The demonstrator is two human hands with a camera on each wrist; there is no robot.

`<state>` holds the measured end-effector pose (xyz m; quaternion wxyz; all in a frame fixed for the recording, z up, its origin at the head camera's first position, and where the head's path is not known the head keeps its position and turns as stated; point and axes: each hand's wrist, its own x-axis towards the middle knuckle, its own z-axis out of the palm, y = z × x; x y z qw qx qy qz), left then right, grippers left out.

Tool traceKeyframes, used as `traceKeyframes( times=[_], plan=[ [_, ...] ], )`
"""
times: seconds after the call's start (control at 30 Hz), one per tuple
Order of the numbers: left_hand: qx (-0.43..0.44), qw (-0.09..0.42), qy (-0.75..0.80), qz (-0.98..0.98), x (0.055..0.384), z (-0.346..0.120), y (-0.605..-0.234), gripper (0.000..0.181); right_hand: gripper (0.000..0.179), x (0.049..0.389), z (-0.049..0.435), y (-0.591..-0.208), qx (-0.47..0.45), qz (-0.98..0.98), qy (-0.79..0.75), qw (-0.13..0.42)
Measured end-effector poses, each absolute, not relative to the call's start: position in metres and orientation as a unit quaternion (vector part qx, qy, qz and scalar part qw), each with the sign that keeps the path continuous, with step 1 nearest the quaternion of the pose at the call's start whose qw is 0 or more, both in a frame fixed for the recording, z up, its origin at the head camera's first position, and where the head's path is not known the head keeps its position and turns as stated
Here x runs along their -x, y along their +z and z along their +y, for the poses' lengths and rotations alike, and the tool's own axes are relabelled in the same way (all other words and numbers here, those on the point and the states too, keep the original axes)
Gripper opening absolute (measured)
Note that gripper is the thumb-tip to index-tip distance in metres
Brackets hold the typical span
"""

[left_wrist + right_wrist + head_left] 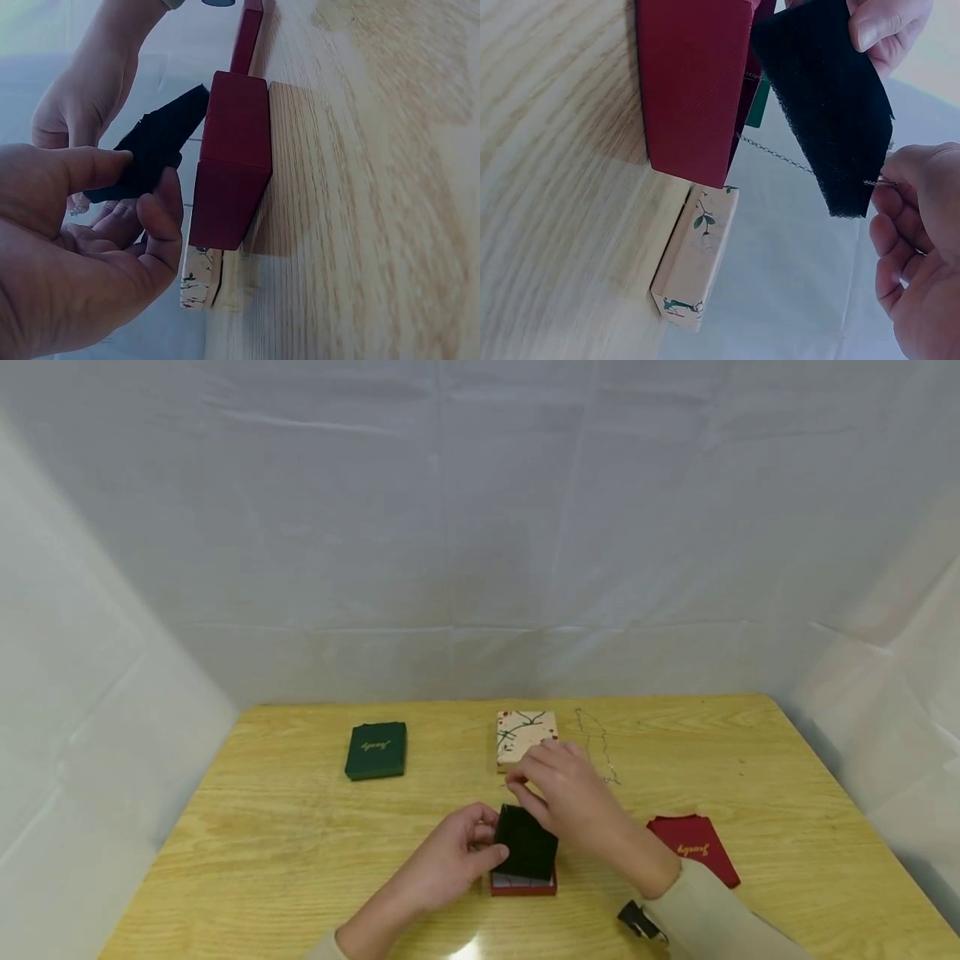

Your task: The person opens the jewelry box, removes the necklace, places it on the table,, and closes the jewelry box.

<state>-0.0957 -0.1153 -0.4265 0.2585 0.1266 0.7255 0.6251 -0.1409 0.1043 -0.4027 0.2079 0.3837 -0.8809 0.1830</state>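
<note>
A black jewelry-box insert pad (527, 843) stands tilted over a small red box (522, 890), whose light inside shows at the near edge. My left hand (450, 858) pinches the pad at its left side between thumb and fingers. In the right wrist view a thin silver chain (776, 154) runs from the red box behind the pad to its far edge. There my right hand (930, 232) pinches the chain with thumb and forefinger. The head view shows that right hand above the pad's upper right corner.
A cream floral box (517, 727) lies behind my hands, with another thin chain (602, 747) beside it. The green box (377, 752) stands back left. To the right is a red lid with gold lettering (701, 852). A small black object (636, 918) is beside my right sleeve.
</note>
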Motion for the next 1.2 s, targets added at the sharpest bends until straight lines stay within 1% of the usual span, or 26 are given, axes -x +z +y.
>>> traceKeyframes(
  times=[0.3, 0.6, 0.83, 1.2],
  plan=[
    [-0.137, 0.248, 0.604, 0.745, 0.095, -0.117, -0.425, 0.022, 0.007, 0.145, 0.1, -0.403, -0.347, -0.905, 0.186, 0.159],
    [-0.131, 0.242, 0.607, 0.746, 0.095, -0.116, -0.426, 0.02, 0.008, 0.148, 0.104, -0.406, -0.313, -0.917, 0.217, 0.122],
    [-0.131, 0.232, 0.605, 0.751, 0.094, -0.116, -0.427, 0.018, 0.011, 0.15, 0.108, -0.408, -0.289, -0.914, 0.27, 0.091],
    [-0.138, 0.218, 0.6, 0.757, 0.094, -0.117, -0.427, 0.019, 0.01, 0.149, 0.121, -0.409, -0.248, -0.907, 0.34, 0.033]
  ],
)
